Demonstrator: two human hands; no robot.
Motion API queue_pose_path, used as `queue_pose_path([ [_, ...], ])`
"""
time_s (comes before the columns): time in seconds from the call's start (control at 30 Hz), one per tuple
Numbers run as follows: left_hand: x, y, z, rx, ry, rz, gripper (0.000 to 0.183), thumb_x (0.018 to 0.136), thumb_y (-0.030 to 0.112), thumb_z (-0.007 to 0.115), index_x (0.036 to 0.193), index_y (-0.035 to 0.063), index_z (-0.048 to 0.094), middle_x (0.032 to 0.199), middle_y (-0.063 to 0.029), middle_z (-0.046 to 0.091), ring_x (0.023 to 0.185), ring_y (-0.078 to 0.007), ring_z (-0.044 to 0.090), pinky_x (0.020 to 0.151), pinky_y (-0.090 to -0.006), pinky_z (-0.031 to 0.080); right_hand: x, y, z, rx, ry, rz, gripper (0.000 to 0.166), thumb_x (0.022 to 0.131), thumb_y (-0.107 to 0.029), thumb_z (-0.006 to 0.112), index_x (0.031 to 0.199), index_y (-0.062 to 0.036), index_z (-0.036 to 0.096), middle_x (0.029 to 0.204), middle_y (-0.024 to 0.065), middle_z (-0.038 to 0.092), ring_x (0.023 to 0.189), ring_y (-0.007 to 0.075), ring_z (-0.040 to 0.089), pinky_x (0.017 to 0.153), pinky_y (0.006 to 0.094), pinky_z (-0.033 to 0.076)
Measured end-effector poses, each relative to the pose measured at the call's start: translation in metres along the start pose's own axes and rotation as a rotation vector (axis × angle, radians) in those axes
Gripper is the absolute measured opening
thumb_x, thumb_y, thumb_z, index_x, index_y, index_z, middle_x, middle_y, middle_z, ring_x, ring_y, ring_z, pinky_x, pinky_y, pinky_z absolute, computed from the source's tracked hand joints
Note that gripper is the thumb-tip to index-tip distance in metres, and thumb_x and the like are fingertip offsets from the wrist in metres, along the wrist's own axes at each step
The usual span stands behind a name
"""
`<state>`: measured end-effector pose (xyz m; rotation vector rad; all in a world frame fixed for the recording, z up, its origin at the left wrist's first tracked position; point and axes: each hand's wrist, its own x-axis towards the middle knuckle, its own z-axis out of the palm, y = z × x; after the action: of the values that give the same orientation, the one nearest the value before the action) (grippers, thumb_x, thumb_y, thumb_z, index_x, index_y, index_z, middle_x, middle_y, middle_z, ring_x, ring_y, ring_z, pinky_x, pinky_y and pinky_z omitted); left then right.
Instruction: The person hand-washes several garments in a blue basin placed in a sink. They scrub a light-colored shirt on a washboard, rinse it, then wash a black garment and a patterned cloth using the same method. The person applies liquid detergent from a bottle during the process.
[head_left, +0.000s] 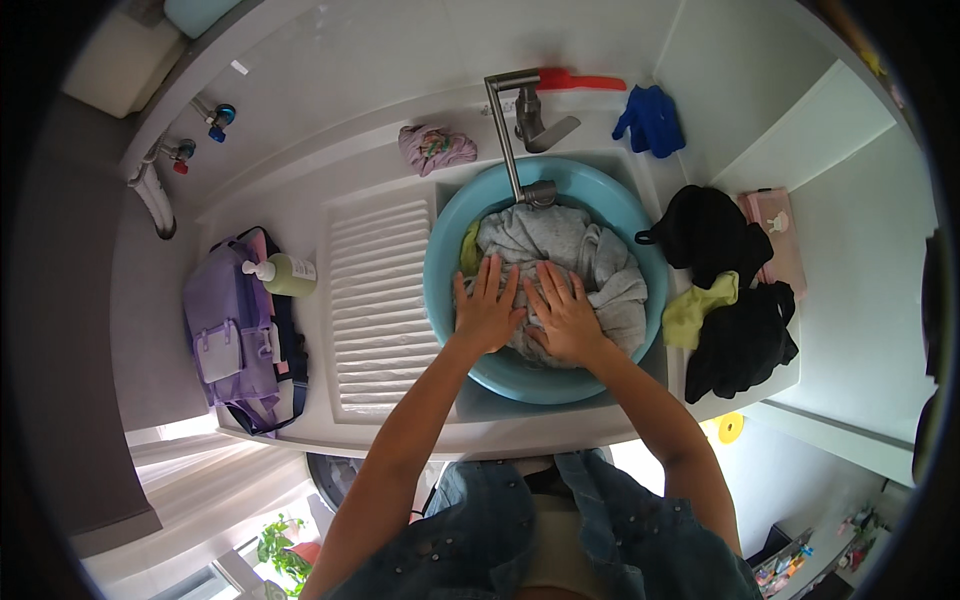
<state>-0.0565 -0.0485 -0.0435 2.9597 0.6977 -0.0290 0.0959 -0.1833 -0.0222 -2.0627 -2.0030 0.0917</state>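
Note:
A light blue plastic basin (442, 225) sits in the laundry sink, heaped with wet-looking grey cloth (544, 229). My left hand (486, 311) lies palm down on the heap, fingers spread and pointing towards the faucet. Close beside it, my right hand (564, 319) presses flat on the same cloth with its fingers apart. Neither hand grips anything. At the basin's left inside wall, a yellow-green cloth (470, 249) shows partly under the grey one. The metal faucet (511, 154) reaches over the basin's far rim, its spout end above the cloth.
Left of the basin is a ribbed washboard (382, 300). Farther left lie a purple bag (232, 330) and a green pump bottle (291, 275). Black garments (739, 345), a yellow-green cloth (697, 307) and a pink case (776, 225) lie right. Behind are a pink cloth (436, 150), red brush (585, 81) and blue cloth (651, 124).

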Motion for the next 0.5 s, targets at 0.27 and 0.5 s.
queue_pose_path([
  [0.27,0.014,-0.012,0.066,0.16,0.017,0.022,0.071,0.092,0.032,0.054,0.154,0.0086,0.028,0.161,-0.0216,0.017,0.15,-0.0381,0.016,0.112,-0.0688,0.012,0.015,-0.007,0.056,-0.491,-0.29,0.042,0.079,0.094,-0.051,0.045,0.153,-0.0022,0.028,0.159,0.0257,0.019,0.149,0.038,0.017,0.117,0.0565,0.014],
  [0.5,0.017,0.003,0.037,0.011,-0.189,0.004,0.068,0.092,0.027,0.053,0.153,0.0116,0.029,0.161,-0.0167,0.022,0.148,-0.0364,0.022,0.115,-0.06,0.02,0.01,-0.013,0.047,-0.246,-0.198,0.106,0.082,0.091,-0.045,0.053,0.155,-0.0034,0.021,0.157,0.0237,0.024,0.144,0.039,0.025,0.112,0.0588,0.023],
])
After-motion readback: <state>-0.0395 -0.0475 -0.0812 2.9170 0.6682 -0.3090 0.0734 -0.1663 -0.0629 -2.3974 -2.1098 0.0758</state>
